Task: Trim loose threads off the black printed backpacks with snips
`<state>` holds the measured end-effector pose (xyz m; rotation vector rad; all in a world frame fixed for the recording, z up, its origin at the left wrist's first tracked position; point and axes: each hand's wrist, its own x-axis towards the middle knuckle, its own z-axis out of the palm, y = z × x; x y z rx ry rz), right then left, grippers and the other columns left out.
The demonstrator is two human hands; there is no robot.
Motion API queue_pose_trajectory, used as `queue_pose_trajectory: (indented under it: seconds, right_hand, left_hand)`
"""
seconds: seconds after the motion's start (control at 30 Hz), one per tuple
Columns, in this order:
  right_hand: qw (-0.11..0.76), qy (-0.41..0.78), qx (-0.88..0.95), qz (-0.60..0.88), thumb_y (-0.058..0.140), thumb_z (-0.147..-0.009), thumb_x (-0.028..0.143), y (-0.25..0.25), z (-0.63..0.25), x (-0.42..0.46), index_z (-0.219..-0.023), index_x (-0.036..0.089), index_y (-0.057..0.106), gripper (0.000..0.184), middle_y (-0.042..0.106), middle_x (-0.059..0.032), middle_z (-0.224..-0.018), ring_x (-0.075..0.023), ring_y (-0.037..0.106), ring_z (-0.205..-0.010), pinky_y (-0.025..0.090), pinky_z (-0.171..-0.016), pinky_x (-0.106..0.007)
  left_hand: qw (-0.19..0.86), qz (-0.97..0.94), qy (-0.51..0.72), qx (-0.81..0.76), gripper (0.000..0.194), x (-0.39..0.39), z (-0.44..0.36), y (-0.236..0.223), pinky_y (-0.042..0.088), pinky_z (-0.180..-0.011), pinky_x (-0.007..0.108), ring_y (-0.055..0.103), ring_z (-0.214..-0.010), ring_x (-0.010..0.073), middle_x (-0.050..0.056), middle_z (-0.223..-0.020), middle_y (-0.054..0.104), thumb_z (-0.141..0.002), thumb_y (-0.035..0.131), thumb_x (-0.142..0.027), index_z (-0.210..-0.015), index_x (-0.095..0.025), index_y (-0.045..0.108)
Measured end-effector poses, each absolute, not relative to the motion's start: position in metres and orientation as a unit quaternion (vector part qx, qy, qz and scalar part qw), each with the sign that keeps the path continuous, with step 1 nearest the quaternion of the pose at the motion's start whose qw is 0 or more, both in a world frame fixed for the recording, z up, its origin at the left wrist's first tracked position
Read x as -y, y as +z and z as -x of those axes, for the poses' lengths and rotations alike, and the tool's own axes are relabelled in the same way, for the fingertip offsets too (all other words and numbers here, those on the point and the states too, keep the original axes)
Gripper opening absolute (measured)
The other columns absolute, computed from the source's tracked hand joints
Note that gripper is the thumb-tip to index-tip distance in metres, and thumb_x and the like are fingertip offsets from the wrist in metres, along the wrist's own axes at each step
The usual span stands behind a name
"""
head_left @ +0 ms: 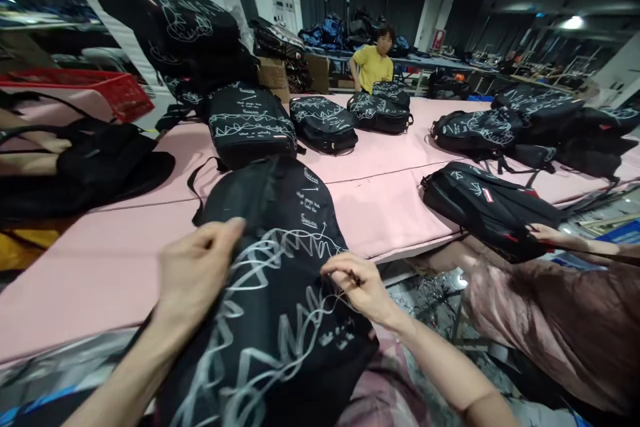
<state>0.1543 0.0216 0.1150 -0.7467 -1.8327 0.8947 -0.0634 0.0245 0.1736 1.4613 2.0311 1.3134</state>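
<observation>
A black backpack (265,287) with white scribbled lines and lettering lies tilted towards me, its rounded top resting on the pink-covered table. Over its left side is my left hand (197,270), blurred, with the fingers curled in; whatever they may hold is hidden. At the backpack's right edge my right hand (363,283) is closed in a pinch, fingertips against the printed fabric. A small dark thing shows between its fingers, too small to name.
Several similar backpacks (253,123) stand along the pink table (380,207). Another person's hand (545,233) holds a backpack (490,203) at right; someone's arms reach a black bag (110,163) at left. A red crate (115,83) and a person in yellow (374,67) are farther back.
</observation>
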Motion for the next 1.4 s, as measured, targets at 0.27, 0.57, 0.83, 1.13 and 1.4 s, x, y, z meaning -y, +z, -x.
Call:
queue_pose_trajectory:
  seconds: [0.27, 0.57, 0.83, 1.13, 1.4]
  right_hand:
    - [0.342, 0.298, 0.852, 0.263, 0.040, -0.093, 0.028, 0.146, -0.159, -0.027, -0.090, 0.018, 0.061, 0.023, 0.061, -0.0028, -0.085, -0.0117, 0.058, -0.076, 0.045, -0.068, -0.023]
    - [0.116, 0.160, 0.946, 0.256, 0.067, -0.073, 0.046, 0.164, -0.171, -0.008, -0.072, 0.019, 0.061, 0.027, 0.058, 0.0012, -0.065, -0.0132, 0.056, -0.056, 0.030, -0.050, -0.022]
    - [0.167, 0.288, 0.923, 0.193, 0.054, -0.081, 0.020, 0.133, -0.160, 0.006, -0.065, 0.018, 0.056, 0.016, 0.056, 0.0025, -0.064, -0.0082, 0.050, -0.054, 0.029, -0.050, -0.021]
    - [0.200, 0.369, 0.886, 0.195, 0.054, -0.086, 0.031, 0.132, -0.182, 0.013, -0.068, 0.018, 0.058, 0.022, 0.054, 0.0008, -0.064, -0.0088, 0.049, -0.055, 0.033, -0.052, -0.021]
    - [0.168, 0.320, 0.908, 0.210, 0.054, -0.086, 0.036, 0.129, -0.204, 0.017, -0.074, 0.019, 0.058, 0.021, 0.056, 0.0001, -0.069, -0.0094, 0.051, -0.058, 0.031, -0.050, -0.022]
  left_hand:
    - [0.203, -0.779, 0.295, -0.515, 0.028, -0.022, 0.034, 0.169, 0.046, -0.074, 0.028, 0.059, -0.082, 0.0158, 0.006, -0.096, 0.062, -0.087, 0.039, -0.033, -0.102, -0.017, 0.056]
    - [-0.018, -0.918, 0.046, -0.393, 0.053, -0.020, 0.041, 0.185, 0.036, -0.080, 0.032, 0.042, -0.103, 0.0246, 0.006, -0.110, 0.052, -0.060, 0.075, -0.046, -0.101, -0.020, 0.055]
    - [-0.069, -0.894, 0.049, -0.441, 0.034, -0.012, 0.008, 0.155, 0.035, -0.073, 0.036, 0.045, -0.095, 0.0258, 0.011, -0.102, 0.052, -0.067, 0.071, -0.030, -0.090, -0.014, 0.052]
    - [-0.068, -0.894, 0.221, -0.383, 0.008, 0.005, 0.024, 0.131, 0.037, -0.094, 0.039, 0.047, -0.110, 0.0233, 0.008, -0.095, 0.061, -0.085, 0.051, -0.020, -0.084, -0.015, 0.057]
    - [0.085, -0.881, 0.237, -0.401, 0.030, 0.061, 0.038, 0.109, 0.018, -0.104, 0.058, 0.032, -0.128, 0.0310, 0.007, -0.095, 0.065, -0.070, 0.067, -0.047, -0.083, -0.019, 0.061]
